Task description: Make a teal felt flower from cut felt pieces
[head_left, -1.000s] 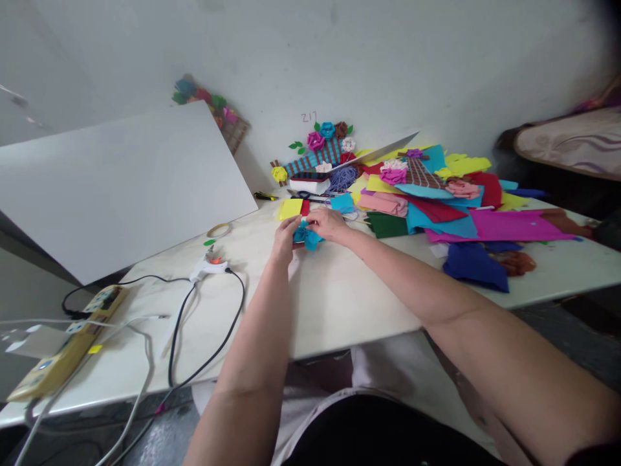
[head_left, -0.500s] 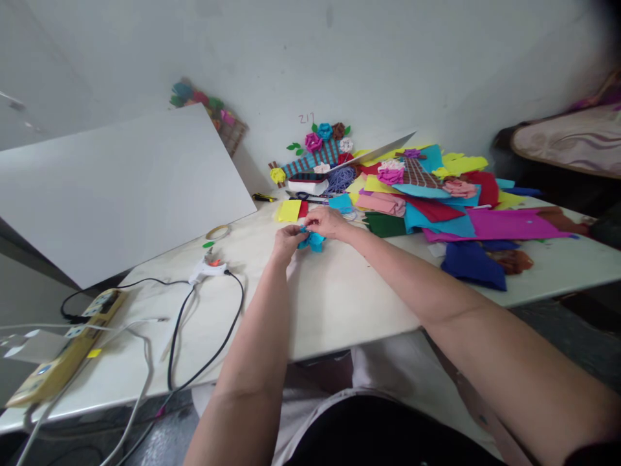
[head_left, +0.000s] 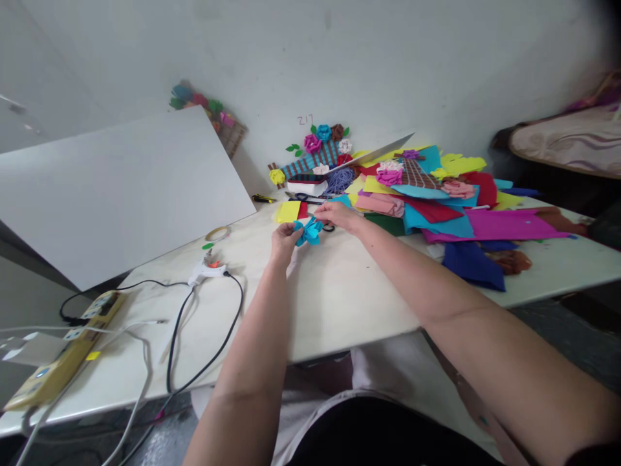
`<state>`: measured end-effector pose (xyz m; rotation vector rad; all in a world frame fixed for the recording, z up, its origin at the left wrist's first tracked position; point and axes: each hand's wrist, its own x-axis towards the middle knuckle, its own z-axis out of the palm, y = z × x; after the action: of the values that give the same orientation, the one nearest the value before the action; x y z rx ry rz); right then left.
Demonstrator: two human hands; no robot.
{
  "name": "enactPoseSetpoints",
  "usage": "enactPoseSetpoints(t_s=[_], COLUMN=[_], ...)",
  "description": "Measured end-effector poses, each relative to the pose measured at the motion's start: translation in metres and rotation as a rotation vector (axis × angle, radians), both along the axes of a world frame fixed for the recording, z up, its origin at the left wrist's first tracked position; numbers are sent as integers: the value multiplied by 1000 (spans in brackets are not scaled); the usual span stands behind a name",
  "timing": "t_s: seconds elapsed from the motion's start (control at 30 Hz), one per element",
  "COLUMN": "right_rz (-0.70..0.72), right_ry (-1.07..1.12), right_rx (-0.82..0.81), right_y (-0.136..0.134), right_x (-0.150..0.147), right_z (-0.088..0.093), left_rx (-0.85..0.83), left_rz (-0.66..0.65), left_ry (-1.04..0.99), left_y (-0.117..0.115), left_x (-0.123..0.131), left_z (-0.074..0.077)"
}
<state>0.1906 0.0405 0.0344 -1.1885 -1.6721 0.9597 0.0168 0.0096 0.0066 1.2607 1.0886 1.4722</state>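
A bright blue paper flower [head_left: 309, 233] with spread petals is held just above the table, pinched at its left side by my left hand [head_left: 285, 238]. My right hand [head_left: 337, 215] is at the flower's upper right, thumb and fingers drawn together. Whether those fingertips grip a petal or something small cannot be made out. Below the right hand shows the dark handle of scissors [head_left: 328, 228], the rest mostly covered. Yellow paper [head_left: 288, 211] and a bit of red paper [head_left: 303, 209] lie just behind the hands.
Coloured paper [head_left: 504, 223] is heaped at the right with finished flowers. A white glue gun [head_left: 208, 270], a tape roll [head_left: 218, 233] and a yellow power strip [head_left: 92, 330] with cables occupy the left. A large white board [head_left: 130, 194] leans there; a cutter [head_left: 263, 198] lies behind.
My right hand has moved slightly right and up, off the flower's middle. The blue flower has turned and its petals show more openly. My left hand keeps its hold.
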Motion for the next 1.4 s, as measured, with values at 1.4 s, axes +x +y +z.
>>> enactPoseSetpoints(t_s=[1.4], right_rz=[-79], right_ry=[74], right_rx=[73], right_y=[1], right_x=[-10], right_z=[-5], left_rx=[39], left_rz=[-118], left_ry=[53], left_y=[2], left_x=[-1], left_z=[-10])
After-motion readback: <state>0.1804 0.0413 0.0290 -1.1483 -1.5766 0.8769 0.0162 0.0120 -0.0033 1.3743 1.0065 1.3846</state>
